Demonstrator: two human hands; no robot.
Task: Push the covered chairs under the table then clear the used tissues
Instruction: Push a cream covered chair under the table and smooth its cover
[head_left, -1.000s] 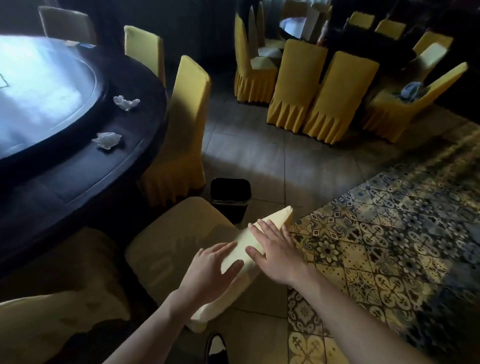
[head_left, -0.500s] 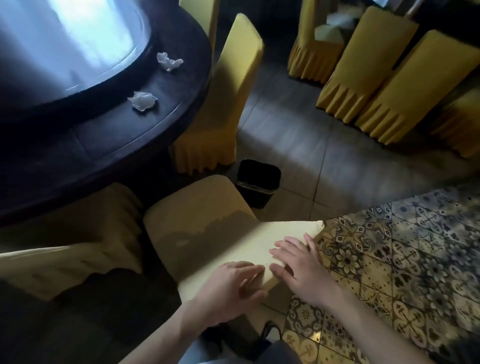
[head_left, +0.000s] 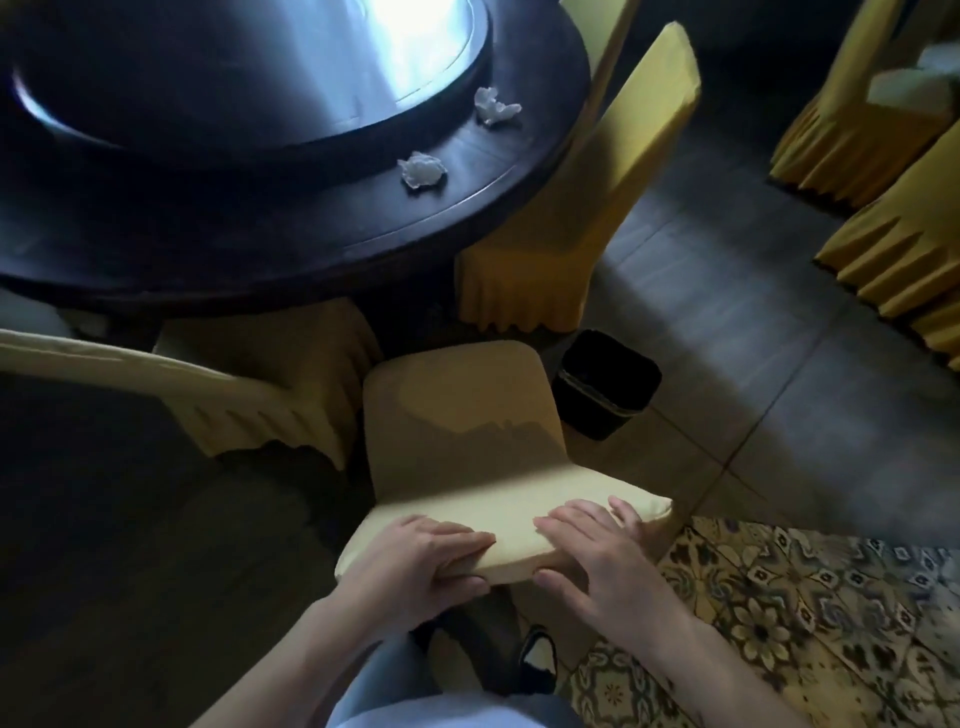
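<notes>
A pale-yellow covered chair (head_left: 457, 410) stands in front of me, its seat facing the dark round table (head_left: 363, 234) and its front edge near the table's rim. My left hand (head_left: 415, 556) and my right hand (head_left: 597, 556) grip the top edge of the chair's back side by side, fingers over the top and thumbs on my side. Two crumpled white tissues lie on the table's outer ring, the near tissue (head_left: 422, 169) and the far tissue (head_left: 493, 105).
A small black bin (head_left: 605, 384) stands on the floor just right of the chair. Another covered chair (head_left: 156, 379) is at the left, a yellow chair (head_left: 597, 182) is tucked in at the right. More yellow chairs (head_left: 909, 234) stand far right. Patterned carpet (head_left: 805, 597) lies under my right arm.
The chair has turned square to the table and moved closer to it. My hands went from lying flat on its back to gripping its top edge. My view has tilted further down.
</notes>
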